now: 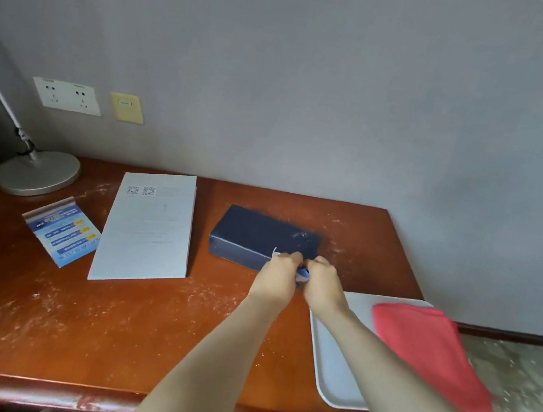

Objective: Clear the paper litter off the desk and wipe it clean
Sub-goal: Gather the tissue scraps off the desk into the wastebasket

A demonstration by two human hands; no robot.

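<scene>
The reddish-brown desk is dusted all over with pale specks and smears, thickest along the near left and around the far right corner. Paper litter here is a small blue-and-white scrap, crumpled, sitting right between the two hands at the near edge of the dark navy box, which lies flat in the middle of the desk with white flecks on its lid.

Left hand, fingers curled in, pinching a white bit of the scrap at its fingertips. Right hand is curled too, gripping the blue part, knuckles up, the two hands nearly touching. Both forearms reach in from the near edge.

To the right, a red cloth lies folded on a pale grey tray, hanging past the tray's right rim; the tray itself overhangs the desk's right end. Left of the box, a long white sheet with two QR codes, then a blue leaflet, and a lamp base in the far left corner.

The fingertips are hidden behind the knuckles, the scrap mostly covered, its print unreadable. The lamp's arm runs out of view at the left.
</scene>
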